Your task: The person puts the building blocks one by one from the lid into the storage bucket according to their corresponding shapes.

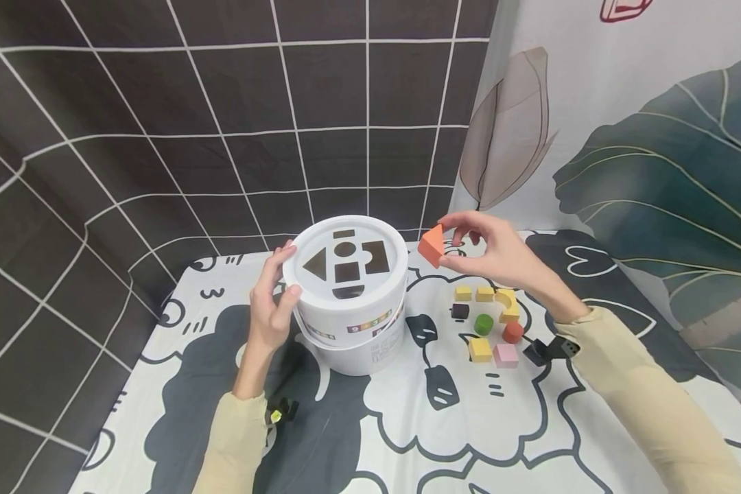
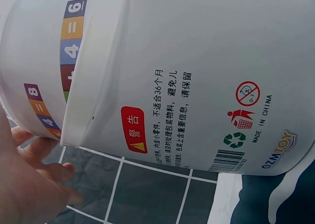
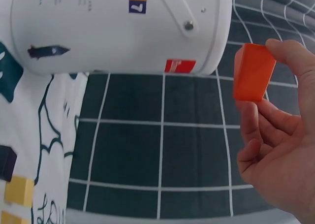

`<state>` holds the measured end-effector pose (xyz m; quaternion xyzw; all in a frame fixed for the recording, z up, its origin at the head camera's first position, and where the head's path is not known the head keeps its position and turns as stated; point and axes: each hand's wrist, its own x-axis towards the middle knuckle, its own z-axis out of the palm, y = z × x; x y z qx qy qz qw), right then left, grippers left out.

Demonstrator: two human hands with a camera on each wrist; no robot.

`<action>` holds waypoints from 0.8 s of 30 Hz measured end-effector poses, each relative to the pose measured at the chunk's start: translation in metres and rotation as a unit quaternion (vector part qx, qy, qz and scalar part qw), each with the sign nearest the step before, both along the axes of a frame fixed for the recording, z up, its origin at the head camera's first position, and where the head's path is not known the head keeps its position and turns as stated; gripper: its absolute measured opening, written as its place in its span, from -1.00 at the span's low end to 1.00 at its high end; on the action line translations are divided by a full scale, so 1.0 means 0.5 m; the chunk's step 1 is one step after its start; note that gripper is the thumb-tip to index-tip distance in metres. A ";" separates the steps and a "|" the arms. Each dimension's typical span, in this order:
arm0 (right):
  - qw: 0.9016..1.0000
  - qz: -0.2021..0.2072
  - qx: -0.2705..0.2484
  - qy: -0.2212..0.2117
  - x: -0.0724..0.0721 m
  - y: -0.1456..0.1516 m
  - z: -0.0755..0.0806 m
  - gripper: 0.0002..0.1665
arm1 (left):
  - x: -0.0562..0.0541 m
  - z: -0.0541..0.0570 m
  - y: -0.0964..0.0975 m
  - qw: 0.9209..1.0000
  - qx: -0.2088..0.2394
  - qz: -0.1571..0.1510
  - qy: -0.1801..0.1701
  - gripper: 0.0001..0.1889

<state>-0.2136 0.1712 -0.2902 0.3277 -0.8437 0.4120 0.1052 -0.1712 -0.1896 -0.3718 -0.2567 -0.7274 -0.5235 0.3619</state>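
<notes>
A white shape-sorter bucket (image 1: 353, 339) stands upright on the cloth, its lid (image 1: 302, 264) cut with triangular, round, rectangular and notched holes. My left hand (image 1: 272, 302) holds the bucket at the lid's left rim, thumb at the front edge and fingers farther back. Pinched between the thumb and fingers of my right hand (image 1: 494, 250) is an orange triangular block (image 1: 433, 245). The block is raised just right of the lid, apart from it. In the right wrist view the orange block (image 3: 253, 72) shows a flat side, with the bucket (image 3: 123, 42) beside it.
Right of the bucket lie several loose blocks, among them a green cylinder (image 1: 484, 324), a red block (image 1: 513, 332), a pink block (image 1: 506, 355) and a notched yellow block (image 1: 508, 306). Dark gridded fabric (image 1: 321, 89) hangs behind the bucket.
</notes>
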 end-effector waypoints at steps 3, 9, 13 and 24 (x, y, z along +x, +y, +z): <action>1.000 0.012 -0.002 0.001 -0.003 -0.018 0.005 -0.39 | -0.001 -0.001 0.000 1.000 0.001 -0.001 -0.003 -0.38; 0.999 0.037 -0.008 0.003 -0.008 -0.052 0.014 -0.38 | -0.003 -0.002 -0.001 1.000 0.003 0.002 -0.005 -0.38; 0.999 0.049 -0.003 0.009 -0.012 -0.072 0.018 -0.37 | -0.003 -0.004 -0.001 1.000 0.001 0.004 -0.006 -0.38; 0.996 0.085 -0.005 -0.004 -0.017 -0.139 0.034 -0.36 | -0.004 -0.005 -0.003 1.000 0.003 0.004 0.002 -0.38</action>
